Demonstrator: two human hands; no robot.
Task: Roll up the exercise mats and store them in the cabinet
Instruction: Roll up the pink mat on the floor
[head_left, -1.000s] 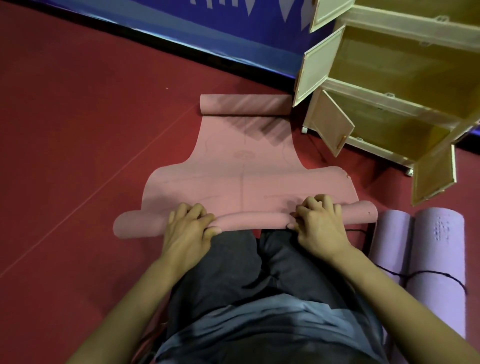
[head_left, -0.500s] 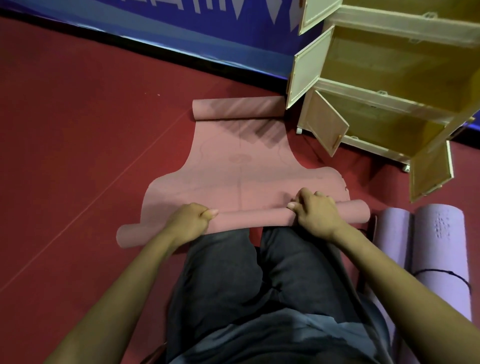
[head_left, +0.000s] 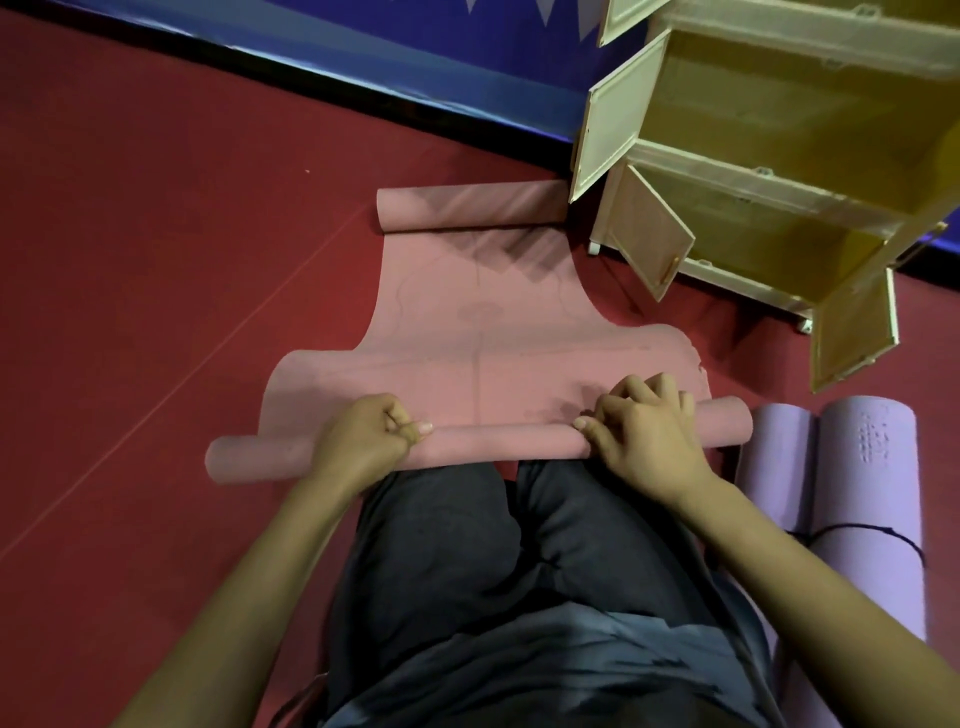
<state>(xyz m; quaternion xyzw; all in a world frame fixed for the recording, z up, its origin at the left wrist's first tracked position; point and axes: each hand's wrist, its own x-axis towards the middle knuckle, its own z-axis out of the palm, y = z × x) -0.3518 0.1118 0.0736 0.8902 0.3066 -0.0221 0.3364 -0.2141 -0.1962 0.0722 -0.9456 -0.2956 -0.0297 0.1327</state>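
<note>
Cabinet (head_left: 779, 171) stands doors open beyond, ready for storage. Pink mat (head_left: 483, 332) lies on red floor (head_left: 156, 260), near end rolled at the knees. Left hand (head_left: 358, 441) and right hand (head_left: 649, 436) curl over the roll; each grip pinches it, likely to keep it tight.

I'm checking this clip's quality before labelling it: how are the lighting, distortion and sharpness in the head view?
Head view: dim, warm light; the cabinet casts striped shadows on the pink mat; wide-angle bending flares the mat's sides and tilts the cabinet; both hands, left and right, look fairly sharp; no glare.
</note>
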